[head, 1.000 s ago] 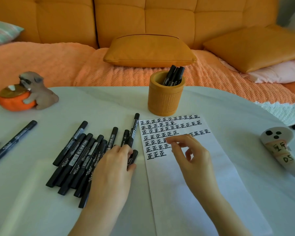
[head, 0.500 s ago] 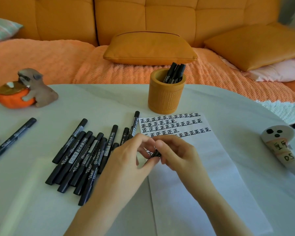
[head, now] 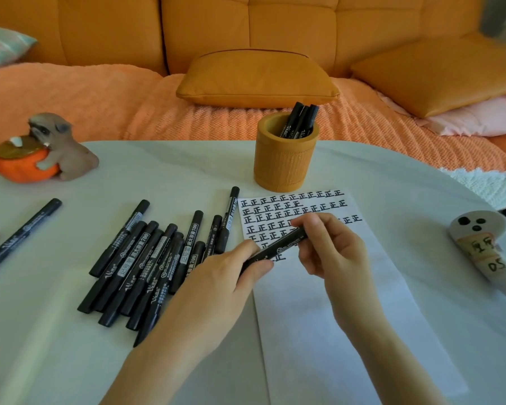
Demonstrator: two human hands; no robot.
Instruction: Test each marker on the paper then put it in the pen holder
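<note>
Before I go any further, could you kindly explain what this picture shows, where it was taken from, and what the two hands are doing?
There is no machine here: these are a person's two bare hands, filmed by one wide camera worn on the head, looking forward and down.

The left hand and right hand hold one black marker between them, above a sheet of paper with rows of the same test mark written on its far part. I cannot tell whether the cap is on.

On the white table a pile of black markers lies left of the paper. Beyond the paper stands an orange pen holder with a few markers in it. An animal figurine sits far left, a small ghost-like figure on the right.
</note>
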